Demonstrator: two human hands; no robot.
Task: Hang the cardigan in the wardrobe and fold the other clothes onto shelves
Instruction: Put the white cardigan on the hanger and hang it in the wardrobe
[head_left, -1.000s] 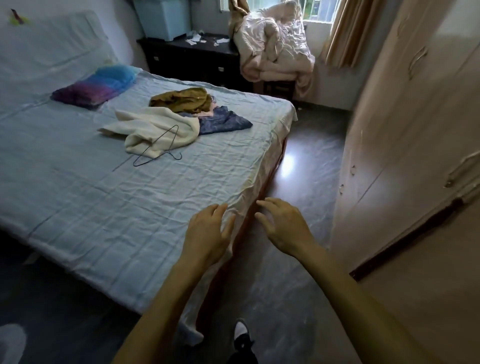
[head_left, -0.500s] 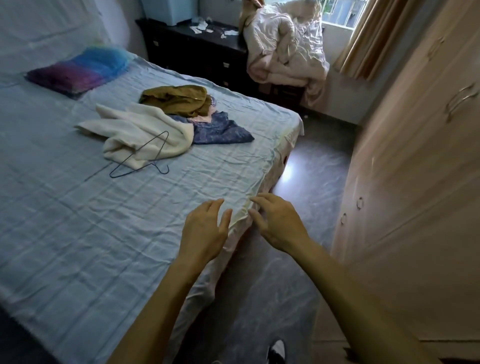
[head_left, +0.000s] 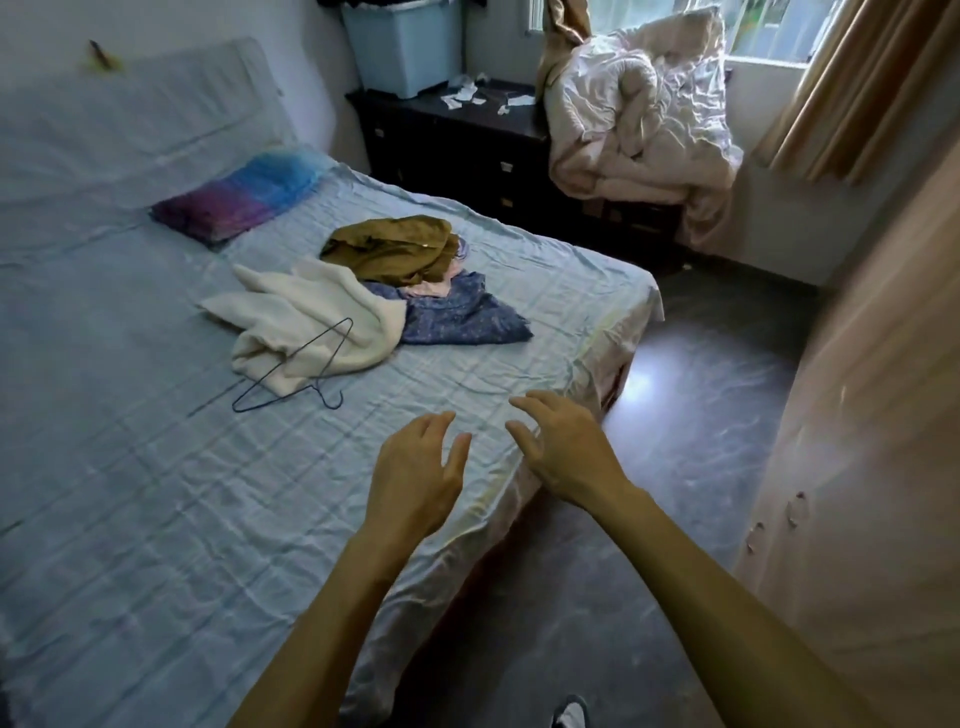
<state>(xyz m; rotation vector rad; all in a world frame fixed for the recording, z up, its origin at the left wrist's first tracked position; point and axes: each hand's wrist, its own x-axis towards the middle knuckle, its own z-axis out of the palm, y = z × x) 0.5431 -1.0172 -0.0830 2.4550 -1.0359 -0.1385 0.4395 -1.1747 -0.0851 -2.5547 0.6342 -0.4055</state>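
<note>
A cream cardigan (head_left: 306, 322) lies crumpled in the middle of the bed (head_left: 130, 493), with a thin wire hanger (head_left: 296, 371) resting on its near edge. Behind it sit an olive-brown garment (head_left: 389, 247), a bit of pink cloth (head_left: 431, 286) and a blue patterned garment (head_left: 462, 319). My left hand (head_left: 415, 478) and my right hand (head_left: 561, 447) hover over the bed's near edge, fingers spread and relaxed, holding nothing. Both are well short of the clothes. The pale wardrobe (head_left: 883, 415) stands at the right with its doors closed.
A purple and blue pillow (head_left: 244, 195) lies near the headboard. A dark dresser (head_left: 457, 145) carries a blue plastic bin (head_left: 405, 47). A bundled pink quilt (head_left: 644, 119) sits by the window. A dark floor strip (head_left: 675, 441) runs between bed and wardrobe.
I have moved closer to the bed and my view has swung left. Both hands have advanced from the bed's edge to over the sheet, still holding nothing.
</note>
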